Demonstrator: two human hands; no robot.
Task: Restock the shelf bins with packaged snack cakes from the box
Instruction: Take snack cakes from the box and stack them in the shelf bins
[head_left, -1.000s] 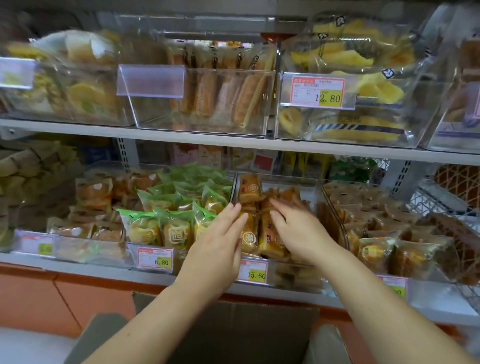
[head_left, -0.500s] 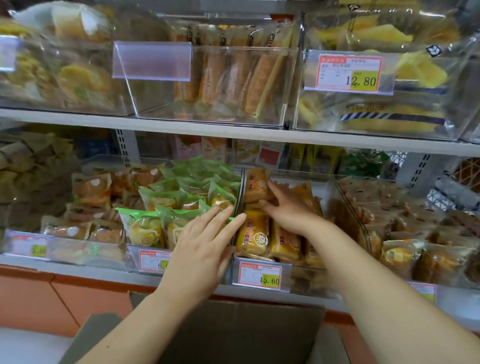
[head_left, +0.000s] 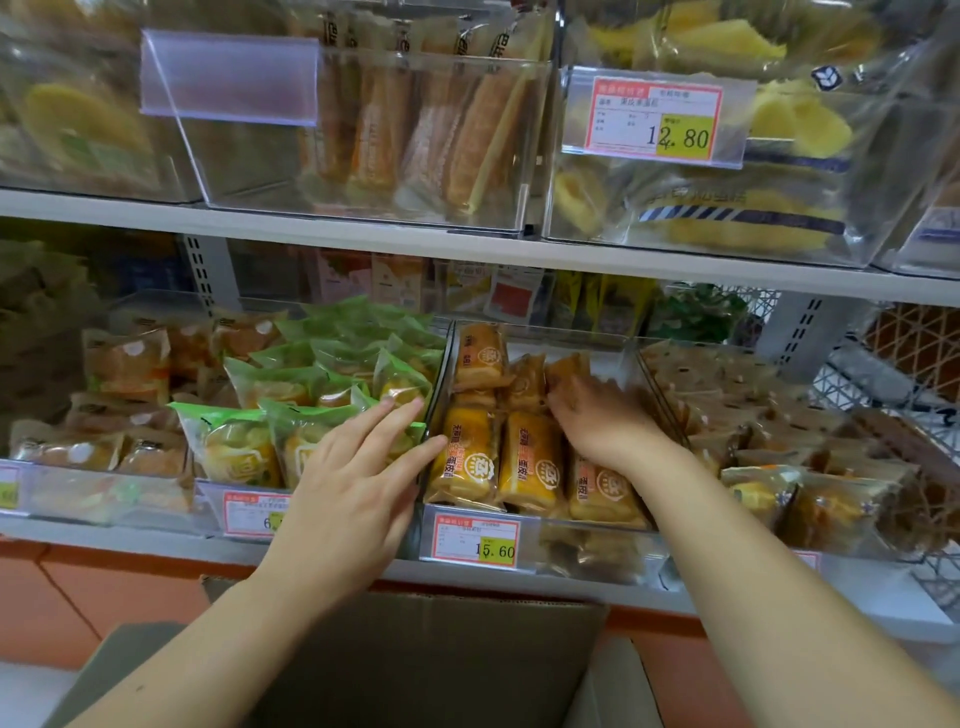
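A clear shelf bin (head_left: 530, 545) with a 15.60 price tag holds several orange-wrapped snack cakes (head_left: 467, 462), some upright in front and more behind. My right hand (head_left: 597, 415) reaches into this bin, its fingers bent down onto a cake (head_left: 563, 371) in the back row; the grip is blurred. My left hand (head_left: 358, 467) lies flat with straight fingers against the bin's left wall, touching the green packets beside it. The cardboard box (head_left: 415, 660) stands open below my arms, its inside hidden.
Green-wrapped cakes (head_left: 322, 405) fill the bin to the left, brown-wrapped ones (head_left: 779, 441) the bin to the right. The upper shelf (head_left: 467, 249) carries clear bins of long pastries and yellow cakes. A wire basket (head_left: 909, 364) stands at the far right.
My right hand has slid from the bin's left back row toward its right side. The left hand stays near the bin's left wall. The camera has moved closer.
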